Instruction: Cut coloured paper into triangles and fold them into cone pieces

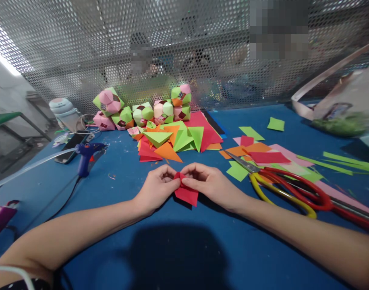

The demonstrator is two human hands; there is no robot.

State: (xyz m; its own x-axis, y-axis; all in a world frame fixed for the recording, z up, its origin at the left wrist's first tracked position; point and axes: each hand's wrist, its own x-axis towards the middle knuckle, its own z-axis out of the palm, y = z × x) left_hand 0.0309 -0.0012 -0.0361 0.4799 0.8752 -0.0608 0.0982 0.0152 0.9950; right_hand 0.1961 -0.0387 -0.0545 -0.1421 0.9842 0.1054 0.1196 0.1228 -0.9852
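A small piece of red paper [187, 196] is pinched between both hands over the middle of the blue table. My left hand [160, 186] grips its upper left edge between thumb and fingers. On the other side, my right hand [210, 183] pinches the upper right edge. The paper's top is bent or folded at the fingertips, and its lower corner hangs free. Just beyond the hands lies a heap of folded green, orange and red paper pieces [184, 135].
Scissors with yellow and red handles [278, 187] lie right among paper scraps [272, 157]. A blue glue gun [87, 159], a phone [71, 147] and a bottle [63, 112] are on the left. Folded paper balls [163, 112] stand along the perforated metal screen [118, 48]. A bag [344, 96] sits far right.
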